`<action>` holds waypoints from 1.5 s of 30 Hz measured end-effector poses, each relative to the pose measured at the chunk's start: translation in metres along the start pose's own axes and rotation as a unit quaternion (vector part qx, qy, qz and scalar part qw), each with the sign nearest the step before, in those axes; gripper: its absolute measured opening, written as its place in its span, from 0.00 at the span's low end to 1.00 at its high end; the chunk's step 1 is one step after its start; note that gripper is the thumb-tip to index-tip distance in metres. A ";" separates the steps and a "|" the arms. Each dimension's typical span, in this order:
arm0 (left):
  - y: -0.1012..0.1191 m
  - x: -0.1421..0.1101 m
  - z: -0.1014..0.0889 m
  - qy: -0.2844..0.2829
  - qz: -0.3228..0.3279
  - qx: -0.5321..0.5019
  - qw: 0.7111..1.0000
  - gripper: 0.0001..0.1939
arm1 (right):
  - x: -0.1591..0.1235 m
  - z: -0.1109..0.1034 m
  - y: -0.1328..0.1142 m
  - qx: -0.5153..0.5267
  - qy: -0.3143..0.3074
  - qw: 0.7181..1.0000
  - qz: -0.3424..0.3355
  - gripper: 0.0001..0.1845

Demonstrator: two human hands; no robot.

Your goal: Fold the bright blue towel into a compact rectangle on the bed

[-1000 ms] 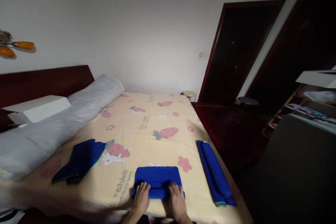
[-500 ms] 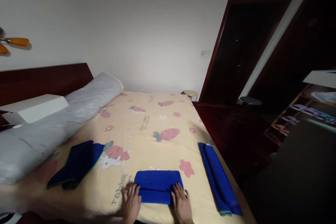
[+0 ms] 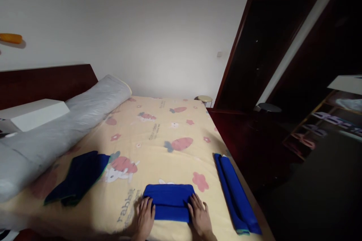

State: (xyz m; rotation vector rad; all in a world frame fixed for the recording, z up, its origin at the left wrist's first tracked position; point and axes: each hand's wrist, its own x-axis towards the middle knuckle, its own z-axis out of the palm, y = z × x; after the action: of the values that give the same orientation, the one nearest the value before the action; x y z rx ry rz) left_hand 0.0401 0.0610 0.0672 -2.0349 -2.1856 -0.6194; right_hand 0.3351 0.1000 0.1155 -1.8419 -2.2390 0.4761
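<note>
A folded bright blue cloth lies on the yellow patterned bedsheet near the bed's front edge. My left hand rests flat at its left end, fingers stretched out and touching the cloth's edge. My right hand lies flat at its right end, fingers spread against the cloth. Neither hand grips anything. A long folded blue cloth lies along the bed's right edge. A dark navy cloth lies crumpled to the left.
A long grey bolster runs along the dark wooden headboard, with a white box beside it. A dark doorway, a small round stool and shelves stand to the right of the bed.
My hands slid apart from on top of the blue cloth's near edge to its left and right ends. The view shifted slightly to the right.
</note>
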 end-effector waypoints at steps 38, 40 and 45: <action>0.022 0.008 -0.017 -0.063 0.097 0.036 0.993 0.27 | -0.006 0.029 0.002 0.045 0.093 0.994 -0.045 0.25; 0.038 -0.006 -0.010 -0.062 0.170 0.008 0.983 0.29 | -0.022 0.045 -0.005 0.051 0.087 0.988 -0.117 0.22; 0.025 -0.031 -0.004 -0.040 0.225 0.004 0.973 0.38 | -0.041 0.056 0.004 0.068 0.013 0.982 -0.176 0.31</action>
State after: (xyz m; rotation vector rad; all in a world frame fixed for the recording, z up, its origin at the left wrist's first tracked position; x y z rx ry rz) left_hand 0.0671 0.0310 0.0660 -2.4699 -1.6585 -0.4760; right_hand 0.3271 0.0544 0.0644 -1.3394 -2.3783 0.5183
